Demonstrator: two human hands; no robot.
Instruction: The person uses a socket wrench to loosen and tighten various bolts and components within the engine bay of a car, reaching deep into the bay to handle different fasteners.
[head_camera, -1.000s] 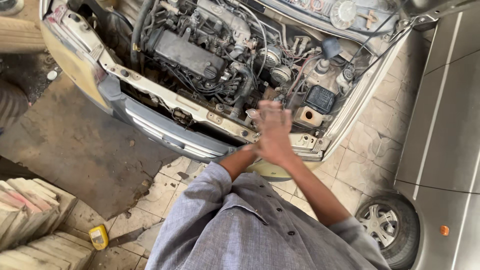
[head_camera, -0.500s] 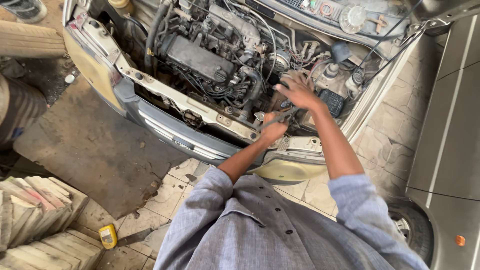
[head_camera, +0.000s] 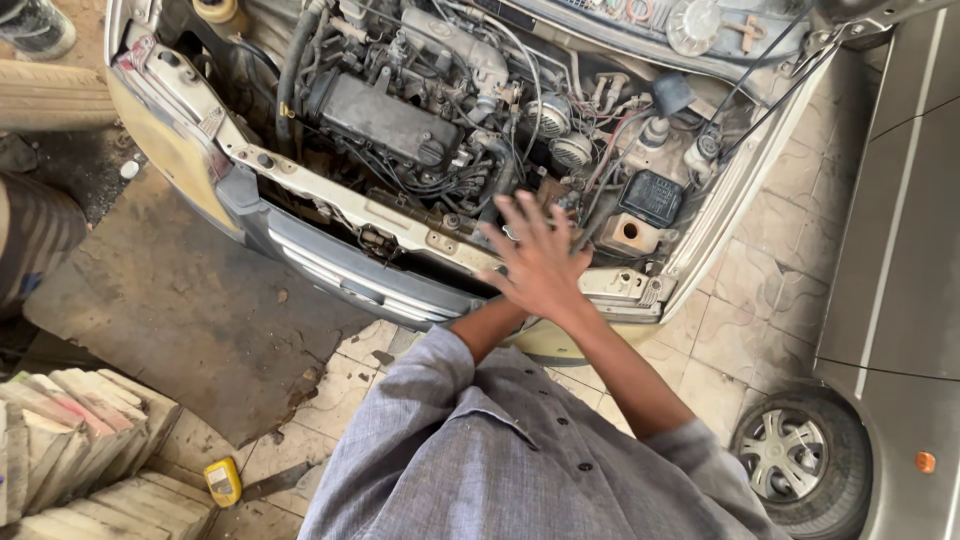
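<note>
Nearest the camera was the person's grey buttoned shirt (head_camera: 500, 450), sleeves rolled to the elbow. At about seven o'clock a small yellow bottle (head_camera: 223, 481) lay on the tiled floor beside stacked wooden planks (head_camera: 80, 440), and at four o'clock stood a neighbouring car's wheel (head_camera: 795, 455). Both forearms reached toward twelve o'clock and met over the front crossmember (head_camera: 400, 222) of the open engine bay. The right hand (head_camera: 540, 265) lay on top, fingers spread wide and flat, gripping nothing. The left hand (head_camera: 508, 300) was almost wholly hidden beneath it, so its grip could not be told. Just past the fingertips, at one o'clock, sat a black battery (head_camera: 652, 196); farther out at eleven o'clock was the engine's black cover (head_camera: 375, 115).
</note>
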